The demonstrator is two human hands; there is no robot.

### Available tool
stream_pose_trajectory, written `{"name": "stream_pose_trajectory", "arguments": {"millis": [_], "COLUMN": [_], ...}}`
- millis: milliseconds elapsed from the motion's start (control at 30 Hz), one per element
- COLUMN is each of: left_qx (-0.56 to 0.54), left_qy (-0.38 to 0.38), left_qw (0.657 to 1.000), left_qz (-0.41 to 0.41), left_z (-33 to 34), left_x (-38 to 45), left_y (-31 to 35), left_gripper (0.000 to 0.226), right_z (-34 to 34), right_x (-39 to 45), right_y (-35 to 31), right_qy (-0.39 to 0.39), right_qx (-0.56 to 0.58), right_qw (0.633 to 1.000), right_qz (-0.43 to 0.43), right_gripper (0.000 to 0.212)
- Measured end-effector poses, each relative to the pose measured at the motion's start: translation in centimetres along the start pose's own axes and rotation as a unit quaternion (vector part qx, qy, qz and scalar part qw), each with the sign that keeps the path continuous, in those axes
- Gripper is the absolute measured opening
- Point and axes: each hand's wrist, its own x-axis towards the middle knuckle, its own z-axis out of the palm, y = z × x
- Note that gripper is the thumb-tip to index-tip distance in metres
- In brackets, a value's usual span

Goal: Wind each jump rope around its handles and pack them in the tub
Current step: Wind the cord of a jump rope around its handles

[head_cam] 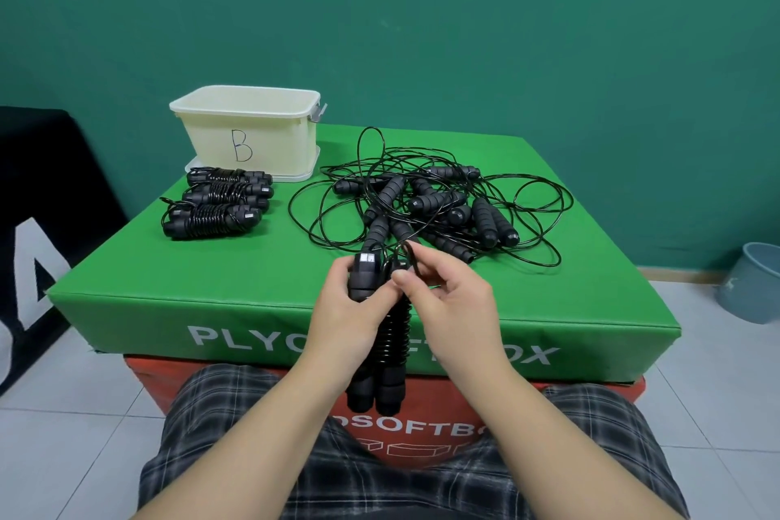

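Head view: left hand (337, 300) grips the wound handles (380, 334), right hand (443, 291) pinches the rope's tail (411, 255); tucking it likely comes next, tub (249, 131) at eleven o'clock.

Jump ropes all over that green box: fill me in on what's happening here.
A person is winding a rope around its paired handles. The left hand grips the handles near the top, while the right hand pinches the loose end of the cord there, so this one looks nearly done. Three wound bundles lie in front of the tub, not yet packed. A tangled pile of unwound ropes sits to the right on the box.
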Motion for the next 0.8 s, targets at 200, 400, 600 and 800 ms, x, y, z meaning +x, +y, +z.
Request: {"name": "stream_pose_trajectory", "arguments": {"millis": [200, 400, 600, 800], "left_qx": [0.005, -0.029, -0.069, -0.029], "left_qy": [-0.016, 0.001, 0.044, 0.079], "left_qw": [0.999, 1.0, 0.996, 0.996], "left_qz": [0.047, 0.01, -0.042, -0.042], "left_z": [0.0, 0.2, -0.2, 0.4], "left_x": [-0.3, -0.2, 0.4, 0.4], "left_y": [0.0, 0.1, 0.0, -0.3], "left_gripper": [0.021, 0.024, 0.031, 0.036], "right_z": [-0.3, -0.4, 0.1, 1.1], "right_x": [0.8, 0.6, 0.1, 0.1], "right_y": [0.0, 0.1, 1.0, 2.1], "right_qy": [0.04, 0.031, 0.061, 0.072], "right_qx": [-0.038, -0.083, -0.097, -0.163], "right_qw": [0.998, 0.995, 0.986, 0.964], "right_qz": [-0.003, -0.043, -0.118, -0.196], "right_gripper": [0.031, 0.035, 0.032, 0.026]}}
